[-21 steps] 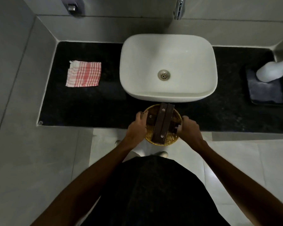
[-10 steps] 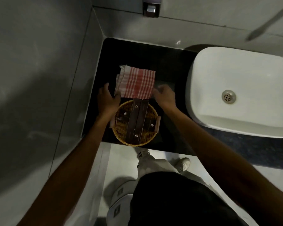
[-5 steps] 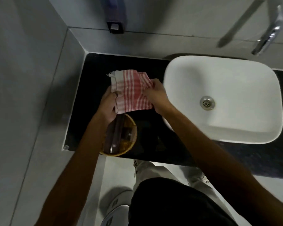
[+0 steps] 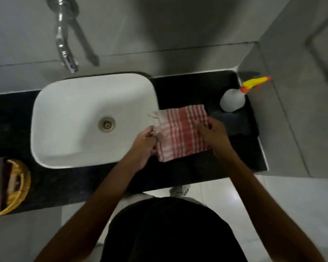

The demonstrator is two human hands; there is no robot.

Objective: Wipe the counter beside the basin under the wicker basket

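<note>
A red-and-white checked cloth (image 4: 182,133) is stretched between both my hands over the black counter (image 4: 187,173), just right of the white basin (image 4: 80,118). My left hand (image 4: 143,146) grips its left edge over the basin's right rim. My right hand (image 4: 214,135) grips its right edge. The wicker basket (image 4: 20,186), with dark wooden pieces in it, stands on the counter at the far left, partly cut off by the frame.
A white spray bottle with a yellow and orange nozzle (image 4: 233,100) stands on a dark tray (image 4: 237,125) at the counter's right end. A chrome tap (image 4: 63,40) hangs above the basin. Grey tiled walls close in both ends.
I set the basket down at the left end, picked up the cloth with both hands, and carried it from the left side of the basin to the right side.
</note>
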